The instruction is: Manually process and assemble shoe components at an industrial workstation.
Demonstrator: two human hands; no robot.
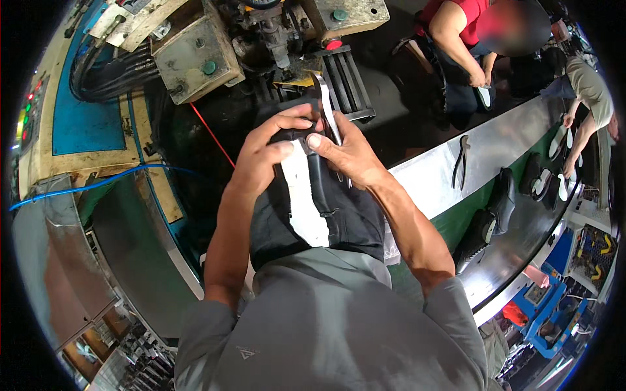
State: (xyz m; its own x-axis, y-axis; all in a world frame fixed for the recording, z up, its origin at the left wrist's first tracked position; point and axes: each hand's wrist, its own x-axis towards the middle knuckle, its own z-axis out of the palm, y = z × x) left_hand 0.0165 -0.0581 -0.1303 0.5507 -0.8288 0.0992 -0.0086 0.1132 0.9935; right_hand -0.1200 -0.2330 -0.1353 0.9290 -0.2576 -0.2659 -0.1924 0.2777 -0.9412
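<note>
A black shoe upper with a white insole [302,189] on its underside lies sole up along my lap, one end pointing away from me. My left hand [261,153] is closed around the far end, its thumb on the white insole and its fingers curled over the dark edge. From the other side, my right hand [352,153] presses its thumb on the same end. That hand also holds metal pliers [327,107], whose curved part stands up past the fingers. The tips of several right fingers are hidden behind the shoe.
Another pair of pliers [461,163] rests on the metal ledge [430,179] at right. Dark shoes [501,202] stand beyond it by a green belt. A machine [274,39] is ahead; a blue hose [104,177] crosses at left. A co-worker in red [450,29] handles a shoe.
</note>
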